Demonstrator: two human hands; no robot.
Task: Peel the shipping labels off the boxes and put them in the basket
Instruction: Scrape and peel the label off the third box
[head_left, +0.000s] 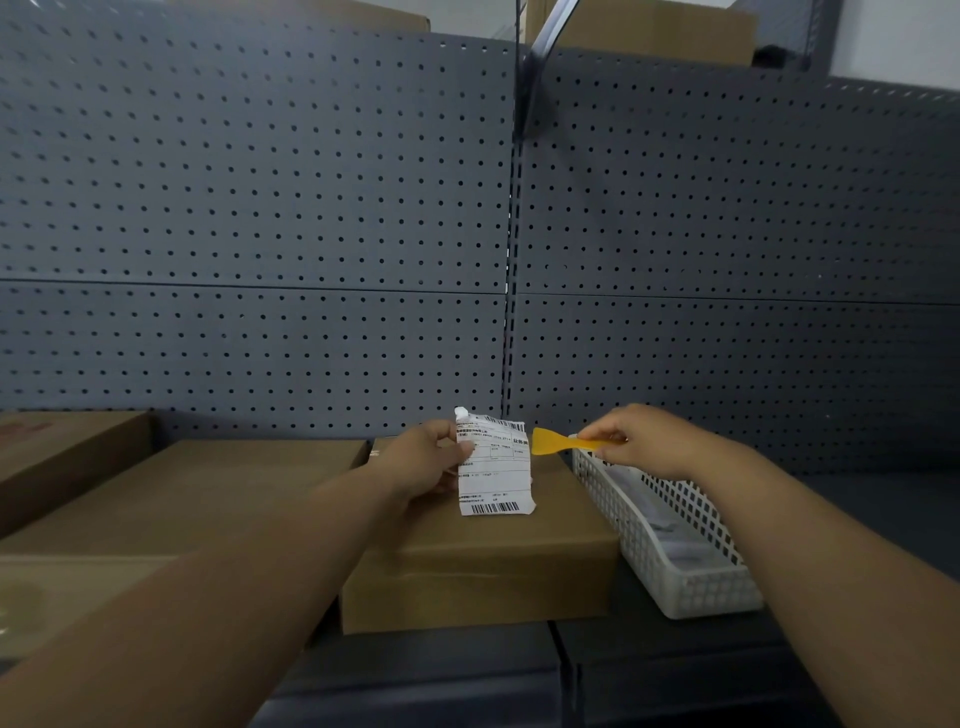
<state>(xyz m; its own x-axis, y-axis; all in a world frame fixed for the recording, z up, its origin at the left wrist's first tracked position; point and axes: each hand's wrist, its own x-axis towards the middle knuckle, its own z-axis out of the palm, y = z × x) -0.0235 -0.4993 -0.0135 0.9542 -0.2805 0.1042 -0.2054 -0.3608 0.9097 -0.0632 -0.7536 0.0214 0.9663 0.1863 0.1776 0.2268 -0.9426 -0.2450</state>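
Label (494, 470) white, curled, barcode printed.

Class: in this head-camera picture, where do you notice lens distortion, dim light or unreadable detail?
Head view: the grey perforated back panel bows from wide-angle distortion; lighting is dim and even, without glare; small print on the white paper shipping label is too blurred to read, though its barcode shows.

We find open air above the basket (670, 540), its top unobstructed save where our right hand (631, 439) hovers over its far end; the pegboard wall (260, 208) closes off the back; the box (483, 566) sits tight against the basket's left side; larger cartons (171, 493) crowd the left; the dark shelf (857, 499) lies bare on the right.
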